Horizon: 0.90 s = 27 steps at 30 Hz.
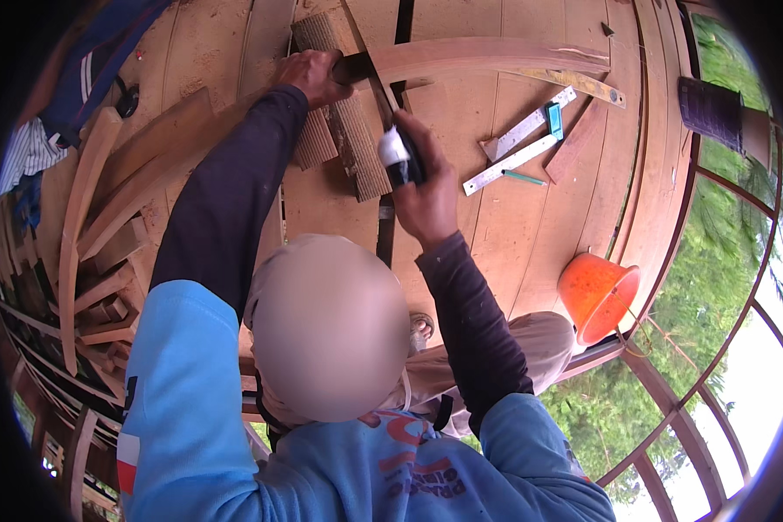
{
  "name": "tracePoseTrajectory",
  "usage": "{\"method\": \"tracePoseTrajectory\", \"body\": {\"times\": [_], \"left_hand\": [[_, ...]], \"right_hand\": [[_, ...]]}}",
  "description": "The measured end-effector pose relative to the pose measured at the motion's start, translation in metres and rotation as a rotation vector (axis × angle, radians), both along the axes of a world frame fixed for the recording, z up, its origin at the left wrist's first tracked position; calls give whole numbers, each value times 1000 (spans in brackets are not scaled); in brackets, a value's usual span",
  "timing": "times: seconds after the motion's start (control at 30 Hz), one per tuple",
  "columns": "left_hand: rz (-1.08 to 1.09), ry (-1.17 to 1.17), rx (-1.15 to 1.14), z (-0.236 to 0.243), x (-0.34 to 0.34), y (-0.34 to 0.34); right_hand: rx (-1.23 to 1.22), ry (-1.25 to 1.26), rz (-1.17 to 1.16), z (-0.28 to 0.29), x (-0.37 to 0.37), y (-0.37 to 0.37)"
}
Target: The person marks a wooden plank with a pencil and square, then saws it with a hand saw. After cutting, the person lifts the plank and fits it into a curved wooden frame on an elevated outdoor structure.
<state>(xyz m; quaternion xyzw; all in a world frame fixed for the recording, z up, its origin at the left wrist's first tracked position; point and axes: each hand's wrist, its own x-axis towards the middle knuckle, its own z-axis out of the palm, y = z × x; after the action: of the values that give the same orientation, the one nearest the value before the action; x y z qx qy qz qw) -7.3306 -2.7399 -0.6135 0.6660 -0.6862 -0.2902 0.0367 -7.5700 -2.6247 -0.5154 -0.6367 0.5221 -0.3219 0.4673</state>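
My right hand (431, 187) is closed round the black-and-white handle of a handsaw (384, 97). Its thin blade points away from me and crosses the curved wooden beam (487, 56) near the beam's left end. With my left hand (309, 76) I grip the dark end of that beam, left of the blade. Ridged wooden blocks (357, 143) lie beneath the beam's end and between my two arms. How deep the blade sits in the wood cannot be made out.
To the right lie a metal square with a teal stock (554, 120), a yellow ruler (587, 85), a green pencil (524, 177) and a wood offcut (577, 139). An orange bucket (587, 296) stands by the platform's right edge. Curved timbers (85, 226) are piled at left.
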Motion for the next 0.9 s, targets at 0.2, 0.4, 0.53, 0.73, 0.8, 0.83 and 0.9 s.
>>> {"method": "tracePoseTrajectory", "body": {"times": [0.2, 0.4, 0.53, 0.73, 0.8, 0.83, 0.9], "left_hand": [[21, -51, 14, 2, 22, 4], [-17, 0, -71, -2, 2, -12], [11, -29, -11, -5, 22, -2], [42, -31, -44, -13, 28, 11], [17, 18, -106, -7, 11, -9], [-5, 68, -117, -8, 0, -10], [3, 20, -158, -10, 5, -6]], "right_hand": [[175, 68, -29, 59, -90, 158], [-96, 36, 7, -7, 6, -33], [83, 96, 13, 24, -24, 61], [130, 94, 32, 41, -62, 109], [-12, -10, 0, 8, -10, 20], [-111, -16, -2, -12, 4, -18], [-13, -18, -9, -6, 15, -29]]}}
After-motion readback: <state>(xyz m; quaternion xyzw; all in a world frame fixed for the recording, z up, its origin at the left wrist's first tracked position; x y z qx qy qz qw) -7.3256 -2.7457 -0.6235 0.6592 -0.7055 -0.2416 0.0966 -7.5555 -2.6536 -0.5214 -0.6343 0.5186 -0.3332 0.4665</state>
